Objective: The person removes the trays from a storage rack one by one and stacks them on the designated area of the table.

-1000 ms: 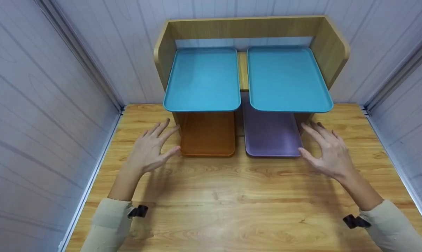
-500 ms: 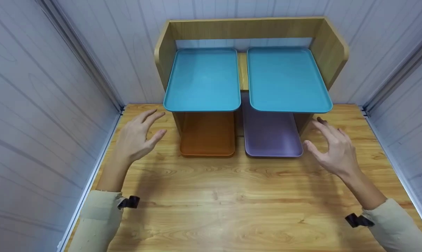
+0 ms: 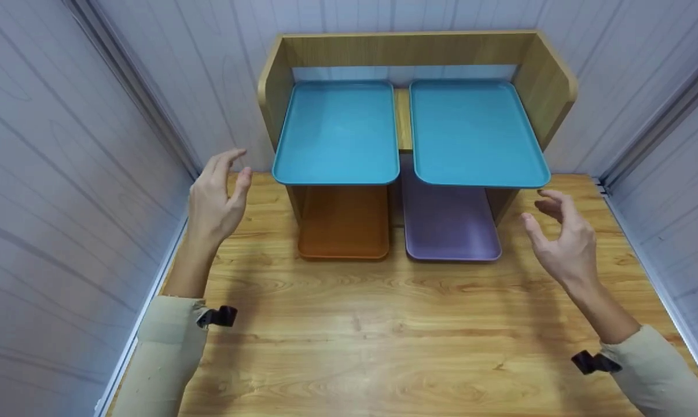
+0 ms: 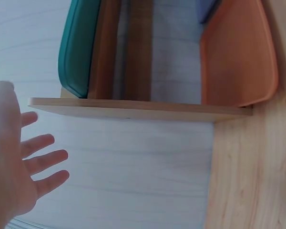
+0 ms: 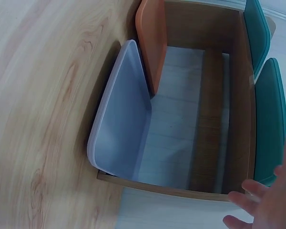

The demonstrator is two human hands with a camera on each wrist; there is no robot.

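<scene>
Two teal trays, a left tray (image 3: 337,134) and a right tray (image 3: 473,133), lie side by side on top of a wooden shelf (image 3: 548,75). Under them, on the table, sit an orange tray (image 3: 343,223) (image 4: 238,52) and a purple tray (image 3: 448,223) (image 5: 121,124). My left hand (image 3: 216,200) (image 4: 14,157) hovers raised to the left of the shelf, fingers relaxed, holding nothing. My right hand (image 3: 560,243) (image 5: 264,205) hangs to the right of the purple tray, fingers loosely curved and empty.
The wooden table (image 3: 384,336) runs out toward me in front of the shelf. Grey panel walls (image 3: 65,174) close in on the left, right and back. Black wrist straps (image 3: 219,317) sit at both beige sleeves.
Both hands lifted off the table beside the lower trays and moved outward and up, the left one rising to the level of the left teal tray's front edge.
</scene>
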